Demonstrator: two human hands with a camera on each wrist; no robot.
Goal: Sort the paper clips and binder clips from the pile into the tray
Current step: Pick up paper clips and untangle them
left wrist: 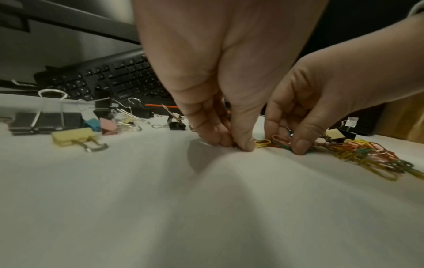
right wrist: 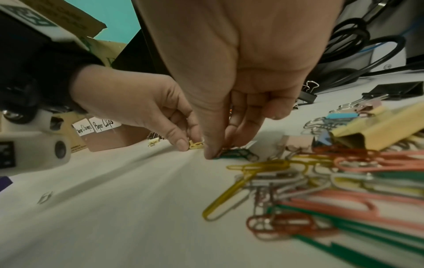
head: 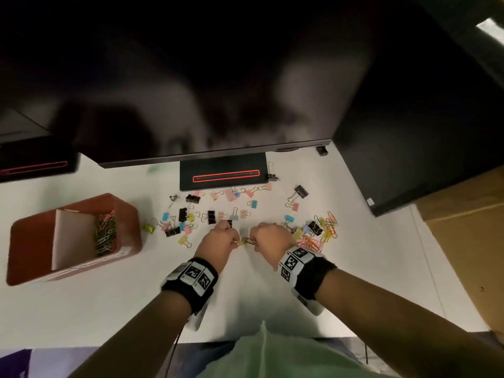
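Observation:
My two hands meet at the middle of the white desk (head: 272, 309). My left hand (head: 236, 241) pinches a yellow paper clip (left wrist: 261, 143) against the desk. Just beside it, my right hand (head: 252, 241) pinches a green paper clip (right wrist: 231, 154) at the edge of the coloured paper clip pile (head: 324, 230). Binder clips (head: 191, 214) in black, pink, blue and yellow lie scattered beyond my hands. The brown tray (head: 32, 241) stands at the left; its right compartment holds paper clips (head: 105, 233), and the compartment left of the divider looks bare.
A monitor base (head: 223, 173) and a dark screen stand behind the clips. A black keyboard (left wrist: 110, 78) lies beyond them. A cardboard box (head: 463, 214) borders the desk's right edge. Handwritten labels (right wrist: 103, 125) mark the tray's front.

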